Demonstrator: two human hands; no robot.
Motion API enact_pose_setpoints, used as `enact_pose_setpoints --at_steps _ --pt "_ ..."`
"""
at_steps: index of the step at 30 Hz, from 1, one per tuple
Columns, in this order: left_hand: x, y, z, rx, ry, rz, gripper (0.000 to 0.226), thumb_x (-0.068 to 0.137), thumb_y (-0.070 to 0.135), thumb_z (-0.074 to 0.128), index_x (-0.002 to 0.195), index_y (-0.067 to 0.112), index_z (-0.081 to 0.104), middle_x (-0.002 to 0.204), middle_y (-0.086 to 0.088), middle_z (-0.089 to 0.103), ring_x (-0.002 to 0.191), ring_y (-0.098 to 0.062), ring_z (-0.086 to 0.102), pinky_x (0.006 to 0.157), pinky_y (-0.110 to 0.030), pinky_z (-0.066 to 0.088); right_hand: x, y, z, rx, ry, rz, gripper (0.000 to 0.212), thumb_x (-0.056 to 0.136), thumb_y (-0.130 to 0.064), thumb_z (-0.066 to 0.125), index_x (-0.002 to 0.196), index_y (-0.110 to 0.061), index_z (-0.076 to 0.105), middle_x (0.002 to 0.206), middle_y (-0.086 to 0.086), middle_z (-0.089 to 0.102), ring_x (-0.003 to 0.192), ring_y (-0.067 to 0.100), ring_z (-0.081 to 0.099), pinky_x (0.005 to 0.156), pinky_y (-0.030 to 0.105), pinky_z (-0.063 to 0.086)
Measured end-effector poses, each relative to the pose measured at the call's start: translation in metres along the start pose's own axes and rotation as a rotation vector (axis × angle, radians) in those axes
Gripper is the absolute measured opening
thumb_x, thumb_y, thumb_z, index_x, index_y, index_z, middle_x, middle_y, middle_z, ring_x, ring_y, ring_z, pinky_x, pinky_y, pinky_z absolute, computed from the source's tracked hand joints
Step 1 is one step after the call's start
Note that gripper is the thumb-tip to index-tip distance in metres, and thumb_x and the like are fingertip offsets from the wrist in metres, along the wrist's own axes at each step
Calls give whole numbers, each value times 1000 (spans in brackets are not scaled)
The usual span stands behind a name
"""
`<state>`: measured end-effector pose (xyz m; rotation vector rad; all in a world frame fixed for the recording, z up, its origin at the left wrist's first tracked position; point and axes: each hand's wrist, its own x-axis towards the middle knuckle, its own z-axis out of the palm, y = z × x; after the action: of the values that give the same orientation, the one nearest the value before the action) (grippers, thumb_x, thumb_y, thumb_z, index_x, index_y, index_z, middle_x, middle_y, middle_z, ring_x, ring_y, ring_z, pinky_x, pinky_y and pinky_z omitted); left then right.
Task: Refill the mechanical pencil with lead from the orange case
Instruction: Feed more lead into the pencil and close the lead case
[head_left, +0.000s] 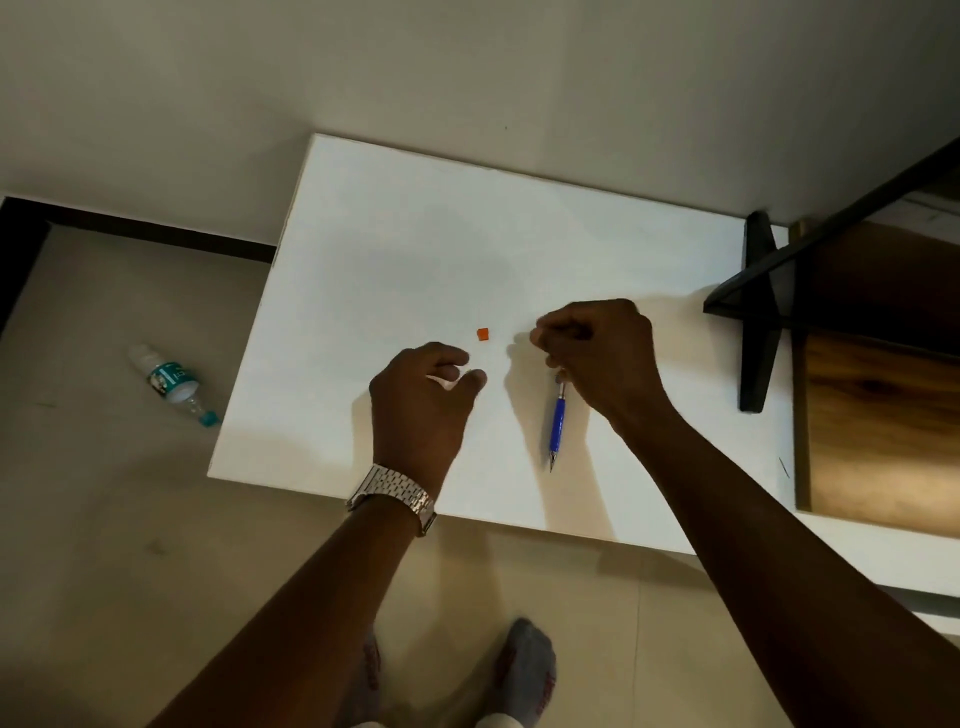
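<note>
One bottle (173, 383) on floor, beside table (363, 260).

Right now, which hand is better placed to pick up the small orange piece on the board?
Left. The left hand has fingertips open beside the orange piece; the right hand is curled shut above the blue pencil.

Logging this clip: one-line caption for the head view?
Right hand holds blue pencil upright on white board; left hand rests near small orange piece.
</note>
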<state>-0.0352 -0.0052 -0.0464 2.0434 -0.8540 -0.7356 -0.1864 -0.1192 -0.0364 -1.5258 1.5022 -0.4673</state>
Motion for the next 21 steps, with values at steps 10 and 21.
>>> enact_pose_setpoints --at_steps 10,21 --pt "3 -12 -17 157 -148 -28 26 77 25 85 101 16 79 95 -4 76 84 -19 73 82 -38 59 12 -42 62 -682 -218 -239 29 93 -5 61 120 -5 71 126 12 71 117 31 66 99 41 53" --pt "3 -17 -19 1 -164 -112 10 79 15 81 90 13 81 78 -2 77 76 -15 73 71 -14 53 13 -47 50 -516 -170 -43 18 79 -12 70 91 -1 78 91 16 78 87 34 74 81 44 62"
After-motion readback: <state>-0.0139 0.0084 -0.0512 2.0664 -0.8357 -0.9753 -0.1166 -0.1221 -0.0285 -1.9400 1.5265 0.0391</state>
